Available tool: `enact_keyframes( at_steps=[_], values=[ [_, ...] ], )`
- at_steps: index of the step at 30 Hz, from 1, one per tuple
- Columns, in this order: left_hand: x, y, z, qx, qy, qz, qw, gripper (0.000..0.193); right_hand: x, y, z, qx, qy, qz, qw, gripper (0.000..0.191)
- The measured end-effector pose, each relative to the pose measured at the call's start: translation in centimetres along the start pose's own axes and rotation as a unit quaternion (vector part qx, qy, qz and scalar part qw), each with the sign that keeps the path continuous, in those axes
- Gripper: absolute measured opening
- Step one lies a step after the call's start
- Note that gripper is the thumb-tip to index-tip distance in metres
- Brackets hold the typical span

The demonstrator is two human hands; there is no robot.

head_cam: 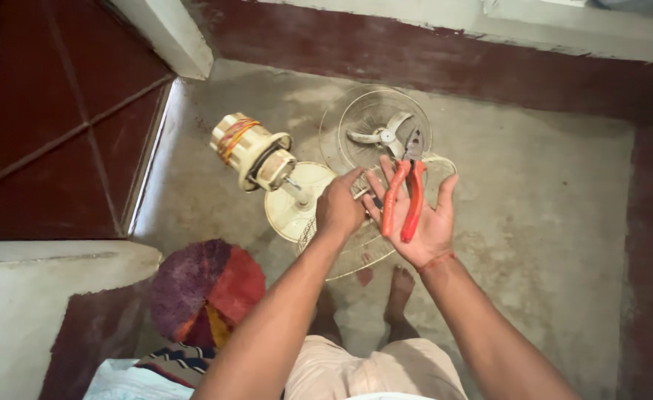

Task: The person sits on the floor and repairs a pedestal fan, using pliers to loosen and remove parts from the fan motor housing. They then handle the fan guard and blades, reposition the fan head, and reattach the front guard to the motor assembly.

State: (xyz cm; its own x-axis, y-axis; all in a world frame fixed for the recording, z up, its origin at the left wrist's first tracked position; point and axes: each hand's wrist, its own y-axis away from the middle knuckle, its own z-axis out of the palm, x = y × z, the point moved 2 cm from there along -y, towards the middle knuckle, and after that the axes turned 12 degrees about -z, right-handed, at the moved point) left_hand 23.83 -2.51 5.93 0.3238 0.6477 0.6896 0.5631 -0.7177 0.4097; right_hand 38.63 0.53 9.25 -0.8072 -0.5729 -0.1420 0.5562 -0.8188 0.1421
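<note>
My right hand point(424, 221) lies palm up with its fingers spread, and pliers with orange-red handles point(405, 190) rest across the palm, jaws pointing away from me. My left hand point(339, 207) is curled with its fingertips at the right palm, beside the plier handles; whether it pinches something small I cannot tell. Below the hands on the concrete floor lies a dismantled cream fan: the motor housing point(251, 152) with its bare shaft, a round base point(294, 200), a wire guard with the blade hub point(375, 127), and a second wire guard point(352, 255) under my wrists.
A round purple and red mat point(206, 290) lies at the lower left. A dark red tiled step point(52, 126) rises on the left, and a dark red skirting point(445, 63) runs along the far wall. My bare feet point(398, 290) stand by the near guard.
</note>
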Motion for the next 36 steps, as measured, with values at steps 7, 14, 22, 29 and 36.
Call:
enact_keyframes(
  at_steps=[7,14,22,29,36],
  values=[
    [0.2,-2.7,4.6,0.075,0.092,-0.039,0.992,0.054,-5.3,-1.7,-2.7,0.032,0.024,0.011,0.999,0.063],
    [-3.0,-3.5,7.7,0.111,0.321,-0.118,0.933,0.048,-8.2,-4.0,-6.9,0.091,0.094,0.045,0.990,0.040],
    [-4.9,-4.5,8.4,0.095,0.504,-0.123,0.850,0.050,-8.3,-6.3,-11.6,0.130,0.099,0.055,0.985,0.042],
    [-7.8,-9.2,10.6,0.115,0.503,-0.113,0.849,0.053,-8.2,-9.7,-17.4,0.101,0.162,0.070,0.979,0.052],
    [-14.5,-13.7,16.4,0.097,0.534,-0.140,0.828,0.053,-8.5,-13.1,-27.9,0.115,0.189,0.097,0.970,0.056]
  ],
)
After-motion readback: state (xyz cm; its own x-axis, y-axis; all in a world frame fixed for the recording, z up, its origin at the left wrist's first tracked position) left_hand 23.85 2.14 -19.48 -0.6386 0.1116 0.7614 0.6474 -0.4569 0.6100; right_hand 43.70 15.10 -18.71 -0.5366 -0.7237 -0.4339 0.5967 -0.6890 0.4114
